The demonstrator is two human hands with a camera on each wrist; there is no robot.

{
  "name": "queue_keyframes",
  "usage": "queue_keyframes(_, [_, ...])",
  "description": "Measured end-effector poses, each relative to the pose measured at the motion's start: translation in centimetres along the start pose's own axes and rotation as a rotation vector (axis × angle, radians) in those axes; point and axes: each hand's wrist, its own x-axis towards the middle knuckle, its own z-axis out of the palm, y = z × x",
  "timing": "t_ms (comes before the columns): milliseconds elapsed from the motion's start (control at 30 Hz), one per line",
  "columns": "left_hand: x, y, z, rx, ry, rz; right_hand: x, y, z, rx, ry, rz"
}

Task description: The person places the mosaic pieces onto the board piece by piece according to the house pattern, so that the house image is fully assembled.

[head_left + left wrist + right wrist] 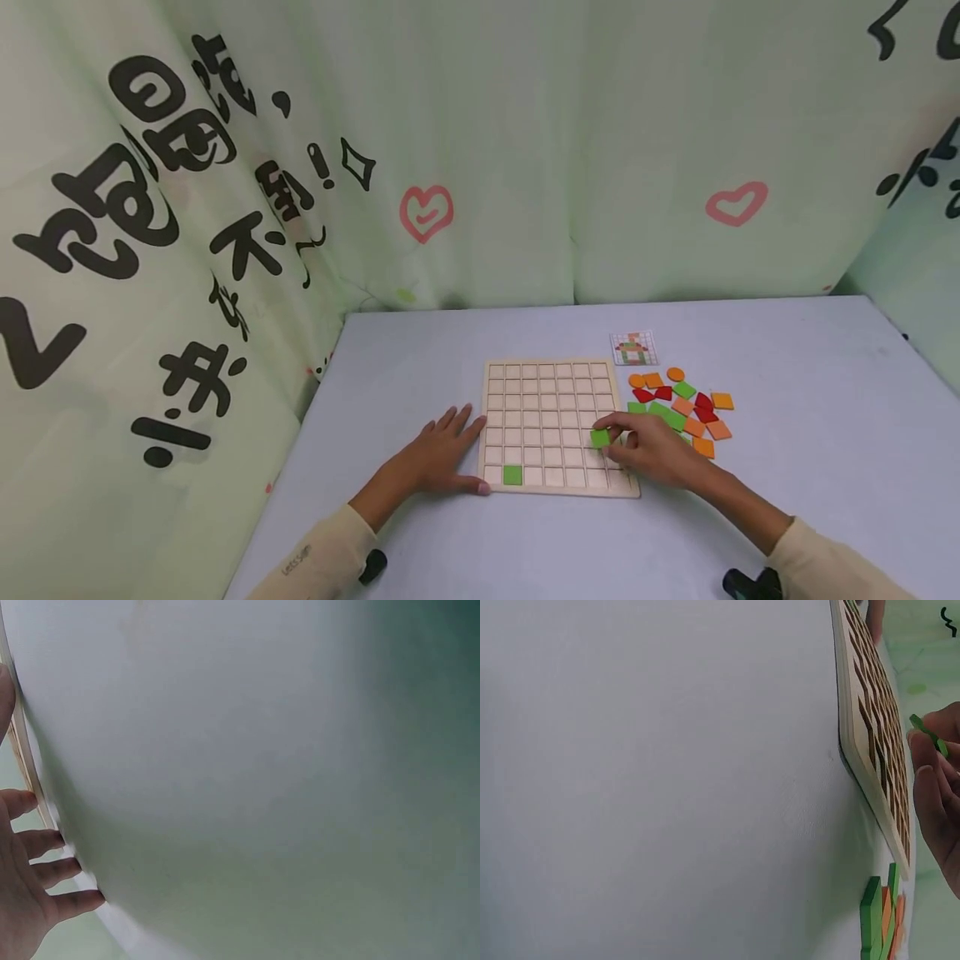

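Note:
A wooden grid board (545, 413) lies on the table. In its bottom row, second cell from the left, sits a green square tile (512, 475). My left hand (441, 457) rests at the board's left edge with fingers spread, the thumb by the lower left corner; the left wrist view shows straight fingers (64, 901) along that side. Over the right part of the board, my right hand (651, 447) pinches another green square tile (599, 438) between thumb and fingers. The right wrist view shows this held tile above the board surface.
Right of the board lies a loose group of green, red, orange and peach pieces, among them an orange round piece (675, 374) and a red piece (707, 415). A small pattern card (633, 348) lies behind them. A printed curtain (510, 150) hangs behind the white table (810, 375).

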Motion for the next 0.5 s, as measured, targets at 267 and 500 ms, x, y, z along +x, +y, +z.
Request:
queue_keyframes(267, [-0.1, 0.1, 0.1, 0.011, 0.013, 0.004, 0.7, -0.8, 1.1, 0.035, -0.046, 0.000])
queue_keyframes(500, [-0.2, 0.0, 0.2, 0.013, 0.015, 0.007, 1.3, -1.2, 1.1, 0.047, -0.051, 0.011])
